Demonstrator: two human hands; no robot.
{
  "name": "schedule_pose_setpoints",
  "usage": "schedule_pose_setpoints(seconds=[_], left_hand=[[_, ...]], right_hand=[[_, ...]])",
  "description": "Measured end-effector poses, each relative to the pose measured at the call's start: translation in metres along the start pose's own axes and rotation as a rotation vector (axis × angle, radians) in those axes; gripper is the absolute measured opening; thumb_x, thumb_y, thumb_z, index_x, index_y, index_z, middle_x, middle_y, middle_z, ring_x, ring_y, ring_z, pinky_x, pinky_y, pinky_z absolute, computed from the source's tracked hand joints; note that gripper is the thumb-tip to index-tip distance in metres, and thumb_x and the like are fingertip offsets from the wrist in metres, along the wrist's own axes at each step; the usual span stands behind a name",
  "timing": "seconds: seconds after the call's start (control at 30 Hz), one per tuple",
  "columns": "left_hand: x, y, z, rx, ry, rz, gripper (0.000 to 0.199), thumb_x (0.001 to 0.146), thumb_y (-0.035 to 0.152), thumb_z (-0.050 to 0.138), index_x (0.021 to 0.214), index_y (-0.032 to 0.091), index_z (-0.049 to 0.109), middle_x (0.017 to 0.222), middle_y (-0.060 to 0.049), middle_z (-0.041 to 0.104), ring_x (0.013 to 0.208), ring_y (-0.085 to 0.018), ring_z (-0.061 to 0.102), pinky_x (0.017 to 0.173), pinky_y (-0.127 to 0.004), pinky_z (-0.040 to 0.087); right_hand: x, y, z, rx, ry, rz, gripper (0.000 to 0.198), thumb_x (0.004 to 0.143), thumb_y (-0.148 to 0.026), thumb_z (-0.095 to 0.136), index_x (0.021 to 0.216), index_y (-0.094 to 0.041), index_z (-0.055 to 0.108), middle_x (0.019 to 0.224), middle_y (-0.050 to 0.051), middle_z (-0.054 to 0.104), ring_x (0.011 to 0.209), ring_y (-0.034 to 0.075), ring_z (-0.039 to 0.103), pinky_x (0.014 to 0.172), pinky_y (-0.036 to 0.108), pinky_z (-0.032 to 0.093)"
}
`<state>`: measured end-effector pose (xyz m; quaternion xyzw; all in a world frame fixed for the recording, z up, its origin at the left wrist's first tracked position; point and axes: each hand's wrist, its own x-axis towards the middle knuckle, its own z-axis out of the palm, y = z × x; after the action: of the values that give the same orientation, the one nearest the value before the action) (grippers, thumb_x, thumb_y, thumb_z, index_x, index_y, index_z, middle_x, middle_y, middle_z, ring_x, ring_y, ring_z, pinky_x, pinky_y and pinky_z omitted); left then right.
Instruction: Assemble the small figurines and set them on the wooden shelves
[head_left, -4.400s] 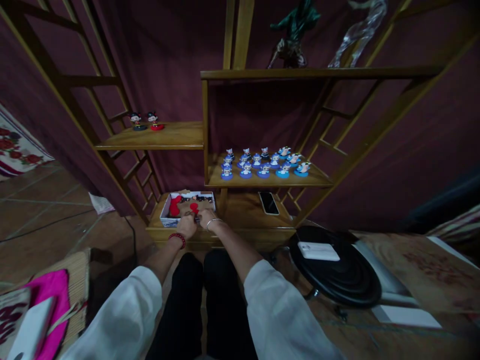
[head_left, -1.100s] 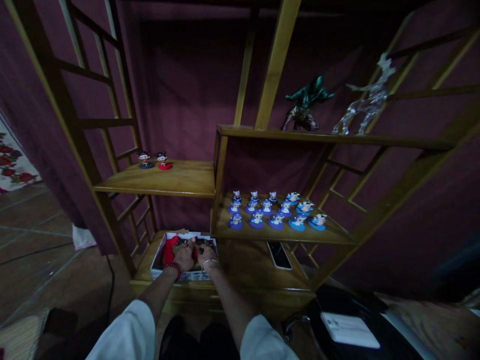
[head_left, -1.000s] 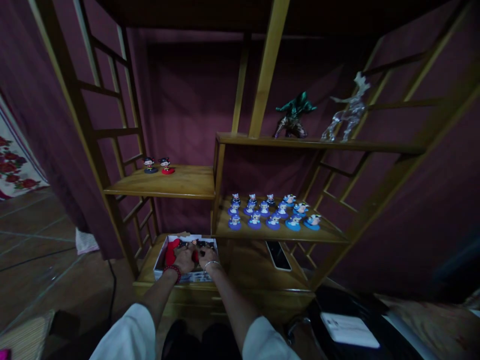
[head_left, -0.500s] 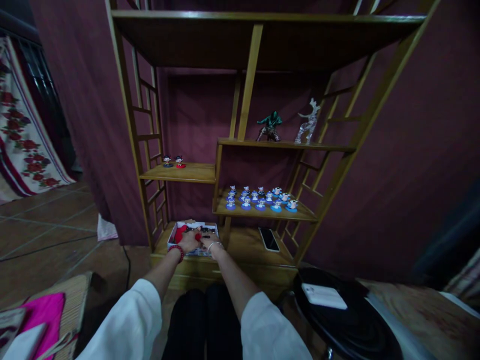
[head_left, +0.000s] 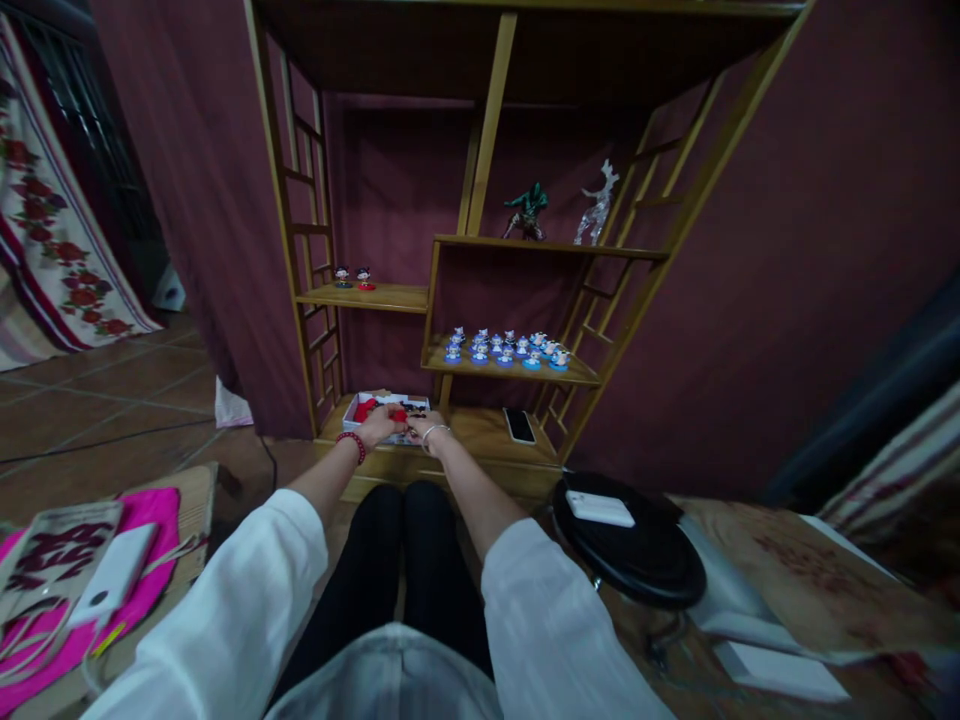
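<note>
My left hand (head_left: 379, 425), with a red bead bracelet at the wrist, is at the front of a shallow white box (head_left: 348, 424) on the bottom shelf. Its fingers are closed on a small red figurine (head_left: 399, 414). My right hand (head_left: 429, 428), wearing a pale bangle, meets it from the right with fingers bent inward; what they pinch is too small to make out. More red and black pieces lie in the box behind my hands. Two black-haired figurines (head_left: 364, 278) stand on the left shelf above, one on a red base.
Several purple and blue figurines (head_left: 505, 354) stand in rows on the middle shelf. Above them are a green figure (head_left: 529, 212) and a clear deer (head_left: 597, 204). A phone (head_left: 519, 425) lies on the bottom shelf. A black stool (head_left: 637, 548) stands at right.
My view has tilted down, so the shelf sits higher and more of my lap shows. My hands have drawn back slightly toward the box's front edge, with the red figurine lifted between them.
</note>
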<state>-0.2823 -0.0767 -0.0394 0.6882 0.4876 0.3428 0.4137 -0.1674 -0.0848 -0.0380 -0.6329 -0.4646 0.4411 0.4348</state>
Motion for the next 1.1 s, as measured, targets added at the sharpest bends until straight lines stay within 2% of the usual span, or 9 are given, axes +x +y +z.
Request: schedule_pose_setpoints(seconds=[0.23, 0.4, 0.57, 0.77, 0.97, 1.1], left_hand=[[-0.031, 0.009, 0.009, -0.45, 0.0, 0.046, 0.034, 0.063, 0.012, 0.067, 0.095, 0.014, 0.06, 0.079, -0.002, 0.062, 0.066, -0.009, 0.056, 0.067, -0.023, 0.045], [-0.047, 0.011, 0.014, -0.669, 0.013, 0.033, 0.032, 0.065, 0.007, 0.064, 0.095, 0.016, 0.06, 0.086, -0.003, 0.063, 0.071, -0.009, 0.058, 0.067, -0.021, 0.046], [-0.062, 0.012, 0.019, -0.937, 0.002, 0.01, 0.034, 0.064, 0.004, 0.066, 0.096, 0.017, 0.062, 0.087, -0.003, 0.064, 0.07, -0.009, 0.059, 0.061, -0.018, 0.045], [-0.084, 0.007, 0.029, -1.117, -0.033, 0.035, 0.027, 0.069, 0.013, 0.066, 0.096, 0.018, 0.062, 0.082, -0.002, 0.065, 0.069, -0.01, 0.061, 0.061, -0.019, 0.047], [-0.102, 0.008, 0.037, -1.231, -0.068, 0.055, 0.025, 0.073, 0.013, 0.062, 0.098, 0.014, 0.061, 0.087, -0.007, 0.066, 0.071, -0.011, 0.062, 0.065, -0.022, 0.049], [-0.109, 0.014, 0.036, -1.294, -0.064, 0.11, 0.015, 0.074, 0.012, 0.061, 0.089, 0.012, 0.063, 0.083, -0.007, 0.067, 0.073, -0.013, 0.063, 0.069, -0.023, 0.05]], right_hand=[[-0.025, -0.004, -0.01, 0.119, -0.017, -0.042, 0.004, 0.067, -0.009, 0.06, 0.07, -0.011, 0.059, 0.046, -0.005, 0.05, 0.039, 0.005, 0.048, 0.044, 0.016, 0.047], [-0.044, -0.007, -0.02, 0.174, -0.041, -0.067, 0.004, 0.069, -0.009, 0.06, 0.071, -0.012, 0.058, 0.048, -0.004, 0.052, 0.039, 0.006, 0.05, 0.045, 0.018, 0.048], [-0.062, -0.01, -0.032, 0.211, -0.066, -0.095, 0.007, 0.069, -0.013, 0.064, 0.073, -0.012, 0.058, 0.052, -0.003, 0.056, 0.043, 0.006, 0.052, 0.048, 0.018, 0.048], [-0.086, -0.013, -0.045, 0.241, -0.08, -0.157, 0.011, 0.071, -0.019, 0.065, 0.08, -0.014, 0.061, 0.061, -0.002, 0.06, 0.048, 0.005, 0.054, 0.048, 0.016, 0.047], [-0.104, -0.02, -0.048, 0.242, -0.057, -0.229, 0.019, 0.072, -0.023, 0.064, 0.089, -0.014, 0.063, 0.063, -0.001, 0.062, 0.044, 0.004, 0.051, 0.038, 0.013, 0.036], [-0.109, -0.024, -0.046, 0.305, -0.059, -0.311, 0.026, 0.067, -0.024, 0.068, 0.091, -0.014, 0.063, 0.063, -0.001, 0.063, 0.047, 0.005, 0.053, 0.04, 0.014, 0.038]])
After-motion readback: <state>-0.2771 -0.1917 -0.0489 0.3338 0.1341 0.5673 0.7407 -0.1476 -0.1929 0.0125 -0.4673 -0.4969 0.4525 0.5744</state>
